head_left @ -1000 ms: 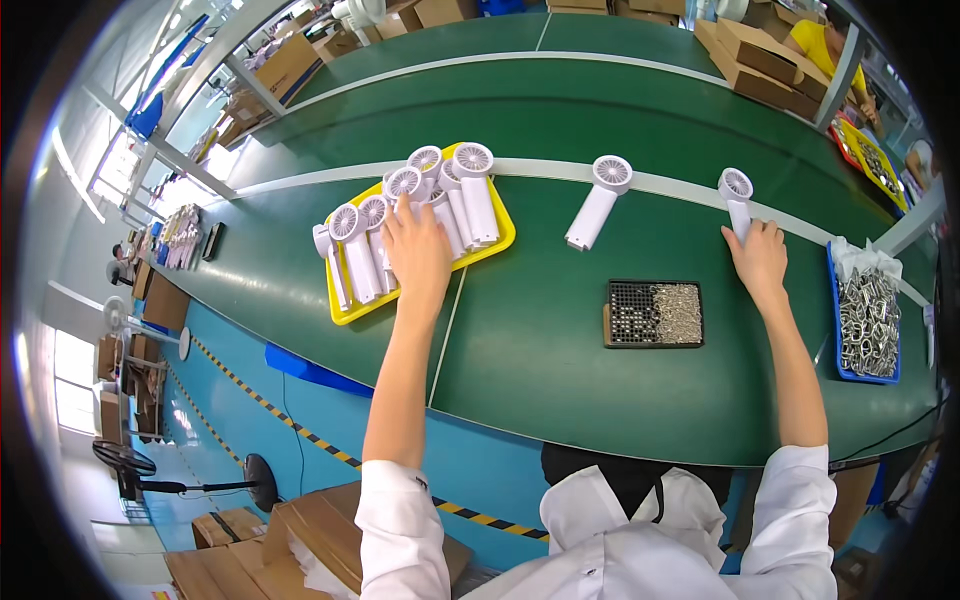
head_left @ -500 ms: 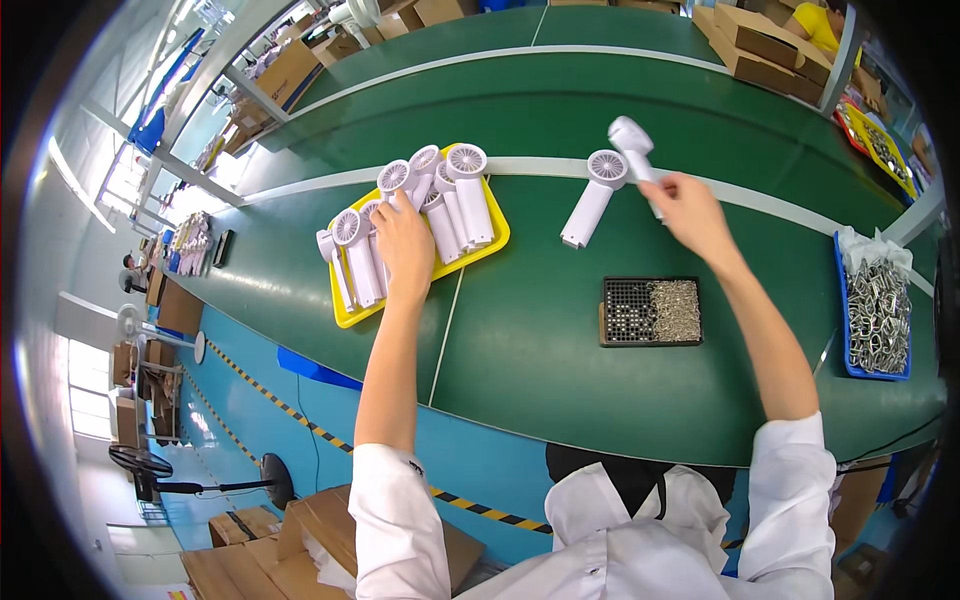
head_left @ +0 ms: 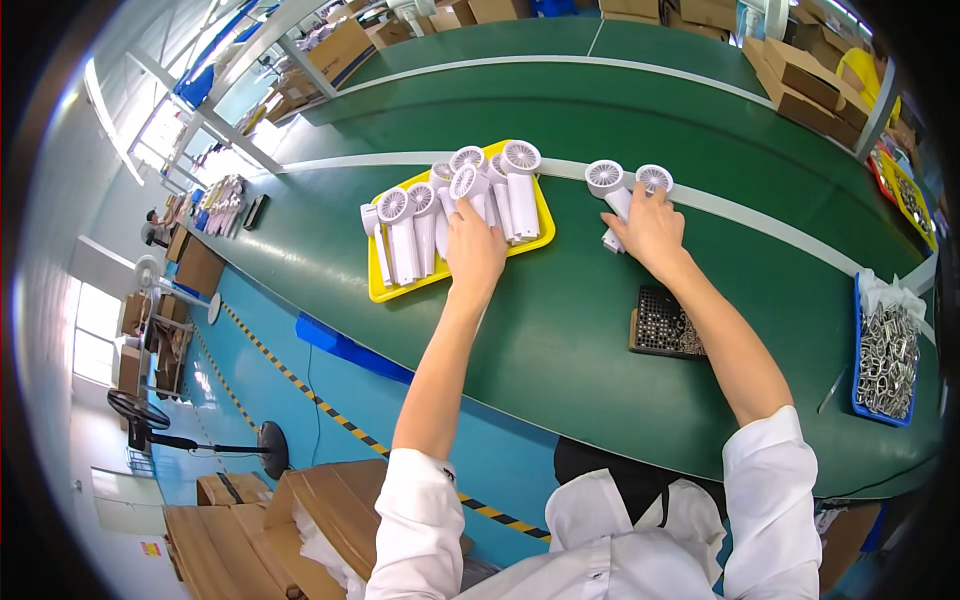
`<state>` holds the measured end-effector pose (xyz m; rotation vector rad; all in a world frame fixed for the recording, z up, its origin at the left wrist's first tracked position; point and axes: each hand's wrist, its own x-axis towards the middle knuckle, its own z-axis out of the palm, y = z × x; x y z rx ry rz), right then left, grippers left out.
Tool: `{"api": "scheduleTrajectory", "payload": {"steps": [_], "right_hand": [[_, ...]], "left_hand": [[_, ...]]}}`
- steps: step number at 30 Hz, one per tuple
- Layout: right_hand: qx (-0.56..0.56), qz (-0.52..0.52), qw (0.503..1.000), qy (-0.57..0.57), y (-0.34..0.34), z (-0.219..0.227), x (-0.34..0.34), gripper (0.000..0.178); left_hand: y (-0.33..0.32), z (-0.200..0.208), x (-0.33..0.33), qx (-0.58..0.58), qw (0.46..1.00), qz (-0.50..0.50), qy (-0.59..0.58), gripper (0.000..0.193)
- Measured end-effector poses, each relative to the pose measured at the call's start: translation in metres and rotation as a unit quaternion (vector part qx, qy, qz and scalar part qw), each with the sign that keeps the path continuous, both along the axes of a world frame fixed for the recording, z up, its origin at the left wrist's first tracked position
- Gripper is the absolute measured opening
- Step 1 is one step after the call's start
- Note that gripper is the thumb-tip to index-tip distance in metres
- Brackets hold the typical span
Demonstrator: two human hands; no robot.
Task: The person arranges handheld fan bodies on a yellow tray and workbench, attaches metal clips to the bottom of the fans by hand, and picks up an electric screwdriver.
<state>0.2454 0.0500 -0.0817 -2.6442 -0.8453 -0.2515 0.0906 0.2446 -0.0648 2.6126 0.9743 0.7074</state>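
Head view: both hands on white fans, centre of frame

Upper centre. My left hand [head_left: 477,248] reaches over the yellow tray [head_left: 546,222], fingers on the handle of the front fan [head_left: 467,183], just below its head. Whether they close round it or only rest there, I cannot tell; my own hand hides the handle.

Right of that, upper right of centre. My right hand [head_left: 654,235] lies over the handle of another fan [head_left: 654,180], fingertips near its neck, thumb spread to the left. Firm or slack, I cannot tell. A neighbouring fan [head_left: 604,178] sits just beside it, on the green table [head_left: 560,320].

Handling, my judgement: take each fan by the handle, fingers off the grille. In the tray the handles stand crowded, so lift clear of the neighbours before drawing sideways. On the right, keep the thumb from nudging the neighbouring fan; ease off only once the body sits steady. My right forearm crosses the black grid tray [head_left: 655,325]; best carried high, so the sleeve or wrist doesn't drag it.
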Motion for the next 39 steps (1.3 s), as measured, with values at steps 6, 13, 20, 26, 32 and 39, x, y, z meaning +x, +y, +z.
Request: {"api": "scheduleTrajectory", "payload": {"steps": [6,13,20,26,32,39], "right_hand": [[0.001,0.003,0.999,0.043,-0.003,0.006,0.008,0.057],[-0.052,0.038,0.998,0.012,-0.024,0.015,0.001,0.053],[0.073,0.052,0.99,0.111,-0.02,0.041,-0.001,0.052],[0.211,0.18,0.936,0.218,0.069,0.084,-0.044,0.063],[0.211,0.225,0.907,0.287,0.181,0.07,-0.09,0.064],[0.24,0.205,0.92,0.233,0.199,0.041,-0.114,0.063]], "left_hand": [[0.005,-0.006,-0.012,0.031,0.998,-0.023,-0.058,0.052],[0.04,-0.013,-0.007,0.107,0.987,0.036,-0.114,0.049],[0.055,-0.033,-0.003,0.094,0.989,-0.014,-0.111,0.046],[0.049,-0.02,-0.019,-0.099,0.978,0.016,-0.181,0.045],[0.04,-0.006,-0.051,-0.081,0.928,0.054,-0.361,0.029],[0.047,-0.017,-0.072,0.048,0.957,0.023,-0.284,0.029]]}}
